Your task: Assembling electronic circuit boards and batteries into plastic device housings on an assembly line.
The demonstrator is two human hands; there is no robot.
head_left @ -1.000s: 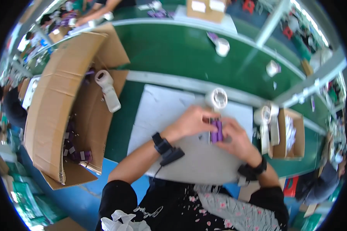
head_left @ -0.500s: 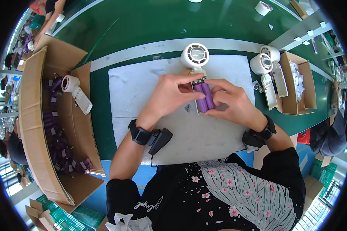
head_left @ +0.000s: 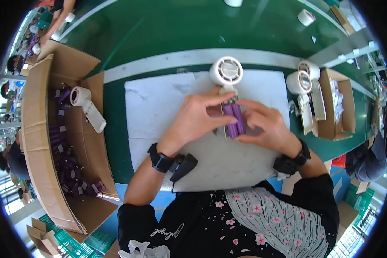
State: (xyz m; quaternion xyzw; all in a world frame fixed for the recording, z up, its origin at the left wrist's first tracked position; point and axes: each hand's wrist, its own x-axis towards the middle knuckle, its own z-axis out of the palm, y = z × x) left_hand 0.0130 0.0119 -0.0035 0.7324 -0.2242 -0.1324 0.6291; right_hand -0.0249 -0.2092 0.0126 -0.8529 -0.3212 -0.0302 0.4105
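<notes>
A white handheld fan [head_left: 216, 74] lies on the foam sheet with its round head away from me and its handle open toward me. Two purple cylindrical battery cells [head_left: 234, 122] sit side by side at the opened handle. From the left, my left hand [head_left: 189, 116] has its thumb on the cells and its index finger near the small circuit part at the neck. My right hand [head_left: 268, 124] grips the cells from the right, index finger at their upper end and thumb at the lower end. Fingers partly hide the handle shell.
On the left stands a cardboard box [head_left: 41, 142] with many purple battery packs and a white fan [head_left: 92, 112]. At right are more fans [head_left: 299, 82] with opened handles, beside a smaller box [head_left: 348, 107] of white parts. White foam [head_left: 150, 112] covers the green table before me.
The whole view has shifted, so the table and fan appear lower and slightly farther right. Both hands keep nearly the same hold on the fan and cells.
</notes>
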